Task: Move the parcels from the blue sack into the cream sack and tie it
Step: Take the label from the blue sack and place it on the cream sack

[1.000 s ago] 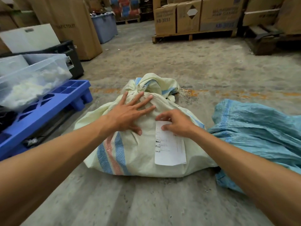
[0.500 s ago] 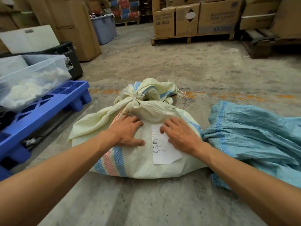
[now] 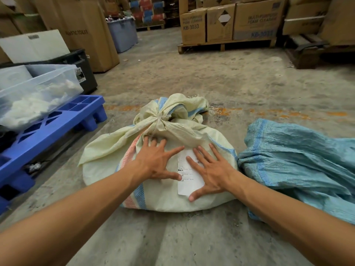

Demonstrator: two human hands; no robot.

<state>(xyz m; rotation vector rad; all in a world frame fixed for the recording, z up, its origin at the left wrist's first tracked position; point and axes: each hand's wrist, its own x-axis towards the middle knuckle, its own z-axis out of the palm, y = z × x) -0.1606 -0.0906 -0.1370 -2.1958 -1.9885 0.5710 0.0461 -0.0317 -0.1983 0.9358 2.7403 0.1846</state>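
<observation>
On cream sack [image 3: 159,191], both hands flat

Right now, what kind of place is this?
Probably a warehouse or storeroom: brown cardboard cartons stacked on a wooden pallet, a blue plastic pallet, and a bare concrete floor.
</observation>
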